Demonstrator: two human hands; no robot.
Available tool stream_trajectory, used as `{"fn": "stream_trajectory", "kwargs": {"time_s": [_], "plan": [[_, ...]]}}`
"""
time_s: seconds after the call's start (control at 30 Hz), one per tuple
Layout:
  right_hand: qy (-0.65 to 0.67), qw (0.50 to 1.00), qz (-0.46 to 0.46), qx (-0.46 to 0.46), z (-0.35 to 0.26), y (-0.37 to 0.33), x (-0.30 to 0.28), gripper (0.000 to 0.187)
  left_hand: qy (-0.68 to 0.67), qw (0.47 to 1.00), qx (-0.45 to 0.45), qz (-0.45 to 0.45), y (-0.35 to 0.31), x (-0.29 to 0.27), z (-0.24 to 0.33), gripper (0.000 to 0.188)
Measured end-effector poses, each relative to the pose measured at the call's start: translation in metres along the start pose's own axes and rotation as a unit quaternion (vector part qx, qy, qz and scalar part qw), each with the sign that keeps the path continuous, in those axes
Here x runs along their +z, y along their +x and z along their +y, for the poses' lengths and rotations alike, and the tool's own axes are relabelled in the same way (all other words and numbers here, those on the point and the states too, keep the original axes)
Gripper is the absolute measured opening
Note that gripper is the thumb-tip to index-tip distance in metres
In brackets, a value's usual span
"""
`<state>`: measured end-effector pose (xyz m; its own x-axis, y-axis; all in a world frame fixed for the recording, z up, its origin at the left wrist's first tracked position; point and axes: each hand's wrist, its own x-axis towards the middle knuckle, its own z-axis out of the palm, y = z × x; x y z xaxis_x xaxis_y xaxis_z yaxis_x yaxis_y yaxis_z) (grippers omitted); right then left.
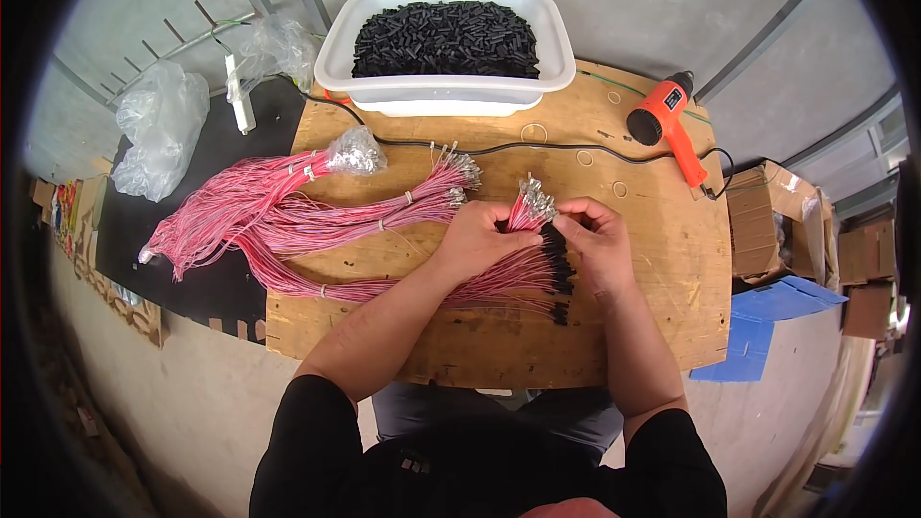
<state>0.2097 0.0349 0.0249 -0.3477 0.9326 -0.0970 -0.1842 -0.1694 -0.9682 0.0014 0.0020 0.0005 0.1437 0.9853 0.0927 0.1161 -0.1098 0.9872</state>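
Note:
My left hand [484, 242] is closed round a bundle of pink wires [523, 221] whose silvery metal ends [533, 197] stick up above the fingers. Close against the right side of that bundle, my right hand [597, 235] has thumb and forefinger pinched together near the metal ends; what lies between those fingertips is too small to make out. Under and between both hands fan out wires tipped with black sleeves [556, 273]. More pink wire bundles [355, 216], bound with white ties, stretch leftward across the wooden table [662, 259].
A white tub [446, 96] full of short black tube pieces [446, 38] stands at the back. An orange heat gun [662, 115] lies at the right, its black cord [576, 146] crossing the table. Rubber bands [534, 132], clear plastic bags [163, 129] and a cardboard box [767, 225] are around.

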Motion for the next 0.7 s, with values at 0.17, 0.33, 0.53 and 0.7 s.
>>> {"fn": "stream_trajectory", "kwargs": {"time_s": [0.17,0.33,0.53,0.7], "plan": [[-0.029,0.999,-0.023,0.013,-0.0012,-0.0009,-0.0001,0.012,-0.019,1.0,0.004,-0.011,0.0001,0.0005,0.0006,0.022],[-0.012,0.999,-0.037,0.019,-0.0011,-0.0012,0.0021,0.009,-0.065,0.997,-0.027,0.009,-0.0011,-0.0001,-0.0047,0.016],[-0.037,0.999,-0.017,0.009,0.0057,0.0002,-0.0005,0.008,-0.074,0.997,0.002,0.015,-0.0009,0.0037,0.0005,0.016],[-0.052,0.998,-0.018,0.002,0.0026,-0.0011,0.0045,0.005,-0.021,0.999,0.02,0.02,-0.0009,0.0021,-0.0035,0.016]]}}
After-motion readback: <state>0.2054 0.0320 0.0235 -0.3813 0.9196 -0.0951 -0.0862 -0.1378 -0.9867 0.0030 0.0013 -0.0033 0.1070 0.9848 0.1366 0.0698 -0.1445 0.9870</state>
